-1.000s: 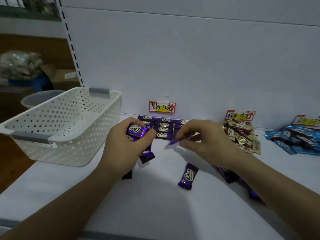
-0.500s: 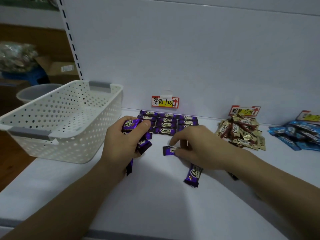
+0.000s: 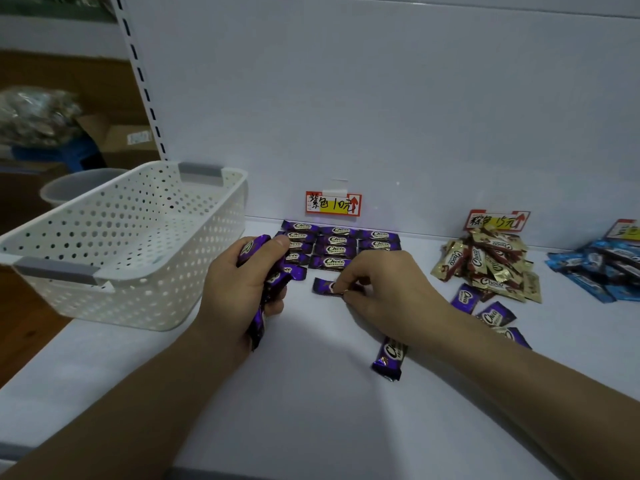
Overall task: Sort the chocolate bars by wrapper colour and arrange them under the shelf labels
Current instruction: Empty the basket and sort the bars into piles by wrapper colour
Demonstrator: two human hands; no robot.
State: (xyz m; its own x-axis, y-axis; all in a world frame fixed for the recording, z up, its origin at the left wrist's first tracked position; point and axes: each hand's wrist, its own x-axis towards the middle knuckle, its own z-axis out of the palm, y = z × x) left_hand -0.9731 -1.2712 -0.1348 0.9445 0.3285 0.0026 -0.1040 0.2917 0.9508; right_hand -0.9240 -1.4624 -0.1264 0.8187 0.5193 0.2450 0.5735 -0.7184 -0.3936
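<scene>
- The left hand [image 3: 242,289] is closed round a bundle [image 3: 256,247] of purple bars. The thumb lies over the top one, and the ends stick out above and below the fist.
- The right hand [image 3: 384,289] pinches one end of a single bar [image 3: 323,285], also purple, between thumb and fingertips. This bar lies flat on the shelf [image 3: 311,410], just in front of the rows.
- The rows [image 3: 337,249] of purple bars lie side by side against the back wall, right under the purple label [image 3: 333,203].
- A gold pile [image 3: 488,265] of bars sits heaped under the second label [image 3: 497,220], to the right of the rows.
- A blue pile [image 3: 595,268] lies at the far right under a third label [image 3: 627,230], which the picture's edge cuts off.
- A loose bar [image 3: 389,356], purple, lies beside the right forearm, nearer the shelf's front.
- Other purple bars [image 3: 491,315] lie scattered in front of the gold pile, the hindmost partly hidden by the forearm.
- A white perforated basket [image 3: 104,268] with grey handles stands at the shelf's left end; nothing shows inside it.
</scene>
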